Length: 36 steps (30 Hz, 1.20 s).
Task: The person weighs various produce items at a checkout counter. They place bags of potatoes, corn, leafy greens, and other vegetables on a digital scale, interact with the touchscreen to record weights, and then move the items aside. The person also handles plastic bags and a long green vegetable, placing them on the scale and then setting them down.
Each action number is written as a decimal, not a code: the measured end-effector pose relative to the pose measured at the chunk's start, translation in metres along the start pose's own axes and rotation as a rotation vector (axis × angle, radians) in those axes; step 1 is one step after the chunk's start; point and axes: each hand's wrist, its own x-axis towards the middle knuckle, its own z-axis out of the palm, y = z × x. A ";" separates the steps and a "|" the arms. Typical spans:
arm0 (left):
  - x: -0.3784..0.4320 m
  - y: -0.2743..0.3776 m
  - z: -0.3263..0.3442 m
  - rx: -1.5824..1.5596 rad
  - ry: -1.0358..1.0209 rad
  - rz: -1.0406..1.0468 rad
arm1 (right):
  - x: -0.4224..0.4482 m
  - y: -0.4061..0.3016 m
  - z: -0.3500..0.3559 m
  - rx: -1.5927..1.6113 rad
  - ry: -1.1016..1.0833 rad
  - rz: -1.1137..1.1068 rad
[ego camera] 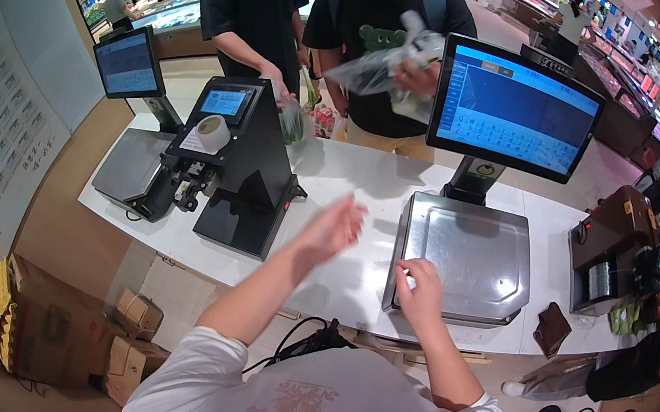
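Observation:
My left hand (336, 227) is held out over the white counter (349, 173), its fingers loosely bent, slightly blurred, with nothing visible in it. Over the front left part of the steel weighing plate (471, 251) is my right hand (423, 292). A small white piece (410, 282), too small to identify, shows between its thumb and fingers. Behind the plate a touchscreen monitor (516, 106) stands on a post. Across the counter a person (365, 80) holds up a clear plastic bag (394, 68); its contents are unclear.
A black label-printing machine (246, 191) with a tape roll (213, 134) stands left, beside a second scale (129, 164) and screen (131, 65). Another person (252, 7) holds bagged green vegetables (293, 123). A brown machine (615, 243) and dark brown pouch (552, 329) are right. Cardboard boxes (59, 317) sit low left.

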 end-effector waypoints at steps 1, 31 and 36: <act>-0.002 -0.027 -0.008 -0.112 -0.052 -0.090 | -0.002 -0.005 0.005 0.015 -0.014 0.008; -0.230 -0.153 -0.275 -0.514 0.910 0.241 | 0.123 0.120 0.229 0.175 -0.195 0.221; -0.222 -0.187 -0.295 -0.635 0.973 0.079 | 0.136 0.073 0.122 -0.031 -0.202 0.176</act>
